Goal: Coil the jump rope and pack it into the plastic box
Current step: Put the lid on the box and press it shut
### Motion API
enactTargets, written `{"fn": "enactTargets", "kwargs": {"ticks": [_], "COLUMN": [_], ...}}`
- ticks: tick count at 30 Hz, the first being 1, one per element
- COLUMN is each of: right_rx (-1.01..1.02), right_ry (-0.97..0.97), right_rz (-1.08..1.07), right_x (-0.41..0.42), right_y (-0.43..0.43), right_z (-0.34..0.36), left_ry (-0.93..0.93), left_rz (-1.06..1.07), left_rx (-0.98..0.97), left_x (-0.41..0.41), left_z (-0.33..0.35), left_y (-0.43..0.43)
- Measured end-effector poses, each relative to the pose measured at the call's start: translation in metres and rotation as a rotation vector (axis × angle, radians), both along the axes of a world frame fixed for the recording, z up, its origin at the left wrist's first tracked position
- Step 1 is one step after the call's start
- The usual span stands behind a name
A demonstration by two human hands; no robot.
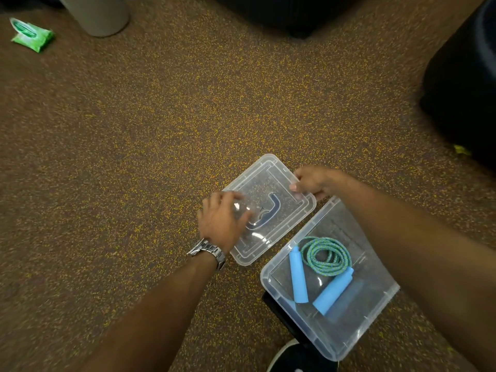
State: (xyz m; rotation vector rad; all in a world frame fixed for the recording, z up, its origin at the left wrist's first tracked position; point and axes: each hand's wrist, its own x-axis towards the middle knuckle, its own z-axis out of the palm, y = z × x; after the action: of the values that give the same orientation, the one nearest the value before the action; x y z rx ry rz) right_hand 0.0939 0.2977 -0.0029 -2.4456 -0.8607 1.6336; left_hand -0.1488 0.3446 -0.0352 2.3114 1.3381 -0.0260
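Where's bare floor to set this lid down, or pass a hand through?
Widest bare carpet: left of and beyond the lid, up to the green packet and grey bin. A narrower strip runs between the box and the dark object on the right. Crowded: lid beside box, left hand and right hand gripping the lid, a shoe by the box's near edge.

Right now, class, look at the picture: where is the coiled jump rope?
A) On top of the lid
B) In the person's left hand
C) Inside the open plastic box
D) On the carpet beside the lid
C: the jump rope lies coiled, blue handles and all, inside the open plastic box, while the left hand and right hand grip the lid beside it.
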Motion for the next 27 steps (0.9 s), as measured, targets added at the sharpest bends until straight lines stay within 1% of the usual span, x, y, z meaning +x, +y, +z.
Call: {"fn": "enactTargets", "kwargs": {"ticks": [2, 4, 5, 6, 7, 8, 9, 13, 15, 17, 20, 22, 24, 27], "right_rx": [0.021, 0.053, 0.07, 0.093, 0.114, 0.135, 0.156, 0.26, 0.291, 0.344, 0.413, 0.43, 0.436, 0.414], "right_ry": [0.068, 0.121, 0.145, 0.164, 0.174, 0.176, 0.171, 0.084, 0.017, 0.005, 0.071, 0.181, 0.31, 0.351], "right_rz": [-0.035, -0.062, -0.078, -0.105, -0.134, -0.156, -0.167, -0.195, -0.19, -0.214, -0.281, -0.391, -0.545, -0.667], "right_x": [0.004, 0.007, 0.009, 0.011, 0.013, 0.016, 0.018, 0.025, 0.029, 0.035, 0.039, 0.042, 0.048, 0.049], "right_y": [-0.002, -0.003, -0.004, -0.005, -0.007, -0.008, -0.009, -0.014, -0.016, -0.023, -0.036, -0.046, -0.063, -0.084], "right_z": [0.001, 0.006, 0.008, 0.008, 0.008, 0.01, 0.012, 0.033, 0.053, 0.075, 0.113, 0.13, 0.141, 0.149], "left_ry": [-0.028, -0.045, -0.075, -0.153, -0.283, -0.405, -0.493, -0.599, -0.695, -0.828, -0.938, -0.995, -1.017, -1.008], "left_rz": [0.298, 0.554, 0.641, 0.692, 0.717, 0.727, 0.713, 0.68, 0.701, 0.728, 0.689, 0.632, 0.566, 0.452], "left_rx": [0.004, -0.092, -0.188, -0.315, -0.453, -0.571, -0.64, -0.641, -0.636, -0.671, -0.779, -0.858, -0.898, -0.918], "left_x": [0.001, -0.002, -0.006, -0.009, -0.012, -0.014, -0.015, -0.009, -0.007, -0.005, -0.005, -0.009, -0.013, -0.016], "left_z": [0.007, 0.002, -0.001, -0.005, -0.008, -0.007, -0.006, 0.019, 0.036, 0.061, 0.097, 0.116, 0.13, 0.145], "left_y": [0.002, 0.01, 0.014, 0.019, 0.023, 0.025, 0.026, 0.023, 0.019, 0.014, 0.004, -0.006, -0.019, -0.04]}}
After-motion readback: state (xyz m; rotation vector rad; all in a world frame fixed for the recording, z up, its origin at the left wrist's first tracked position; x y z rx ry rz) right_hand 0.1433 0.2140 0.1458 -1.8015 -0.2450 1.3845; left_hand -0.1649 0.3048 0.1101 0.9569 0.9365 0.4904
